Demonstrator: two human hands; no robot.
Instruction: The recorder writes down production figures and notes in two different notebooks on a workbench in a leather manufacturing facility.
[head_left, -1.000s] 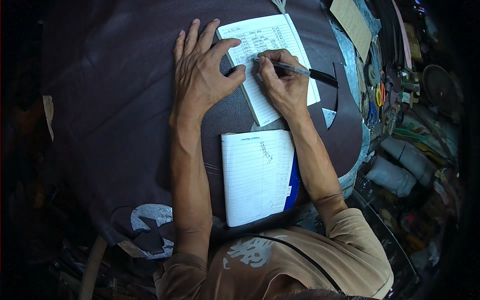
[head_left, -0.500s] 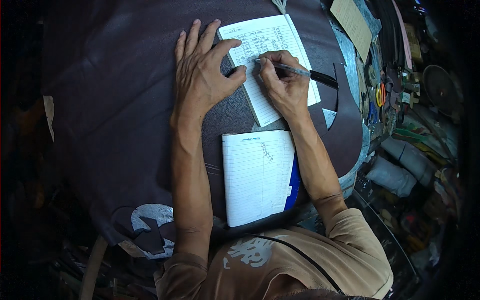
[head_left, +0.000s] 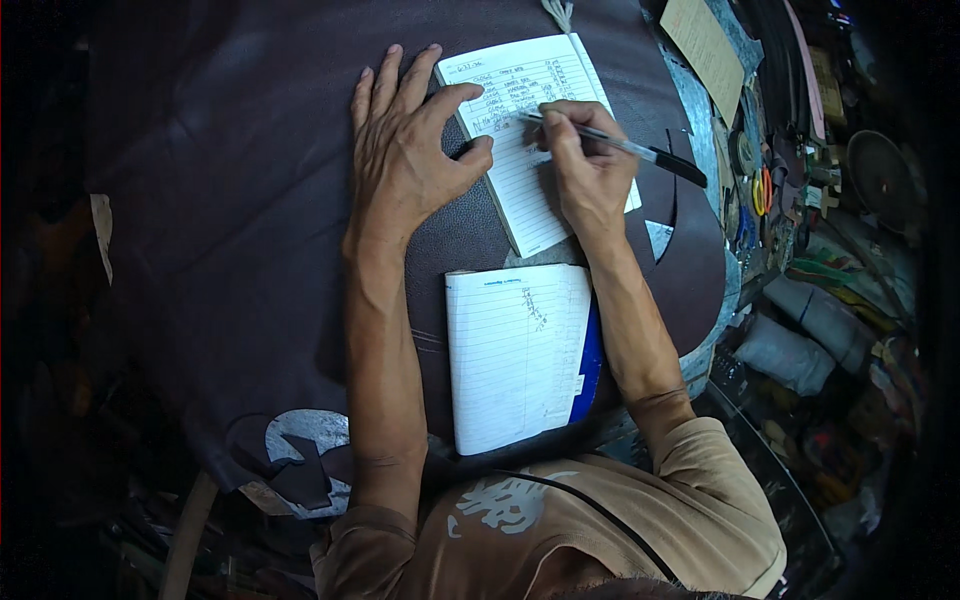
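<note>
A lined notepad (head_left: 540, 200) with handwritten rows on its upper half lies tilted on dark brown leather (head_left: 240, 240). My right hand (head_left: 592, 165) grips a clear pen (head_left: 640, 150) with a black end, its tip over the written lines. At the notepad's left edge, my left hand (head_left: 410, 145) rests with fingers stretched over the leather. Its thumb and forefinger are spread apart against the page's edge. Nearer to me, between my forearms, lies a second lined notebook (head_left: 510, 370), folded open, with a little writing and a blue cover edge.
Orange-handled scissors (head_left: 763, 190) and other tools crowd the right side. A brown card (head_left: 702, 55) lies at the far right, and wrapped grey bundles (head_left: 785, 355) sit below the tools. Leather scraps (head_left: 305, 465) hang near the front left edge.
My right hand and the pen have shifted slightly right, along the written line. The left hand has stayed in place.
</note>
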